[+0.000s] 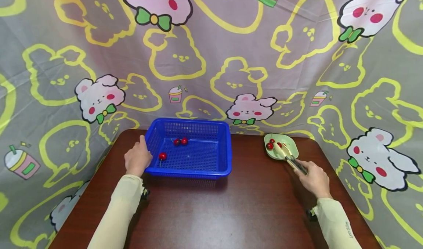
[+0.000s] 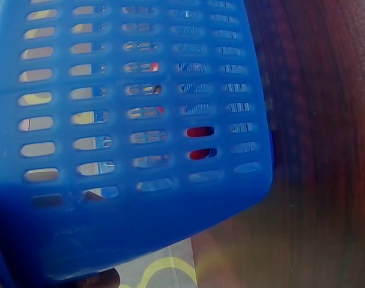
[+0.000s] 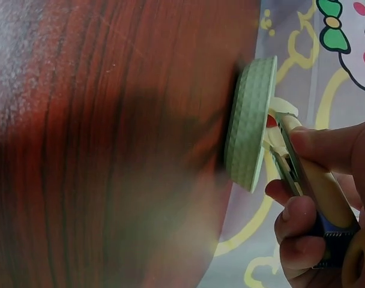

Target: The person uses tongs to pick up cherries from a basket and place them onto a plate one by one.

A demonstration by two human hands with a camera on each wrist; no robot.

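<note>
My left hand (image 1: 137, 157) grips the left rim of a blue plastic basket (image 1: 188, 173) with slotted walls. A fingertip (image 2: 101, 279) shows at the basket's edge in the left wrist view. Inside the basket, two cherries (image 1: 184, 141) lie together towards the back, and another cherry (image 1: 162, 156) with a stem lies near the front left. My right hand (image 1: 313, 177) holds a pair of tongs (image 1: 295, 163), their pale tips down in a light green dish (image 1: 292, 151). Red cherries (image 1: 269, 146) lie in that dish around the tips. The right wrist view shows a bit of red cherry (image 3: 271, 121) between the tips.
Both containers stand towards the back of a dark brown wooden table (image 1: 211, 212). A grey cloth (image 1: 211, 43) with cartoon figures hangs close behind the table and along both its sides.
</note>
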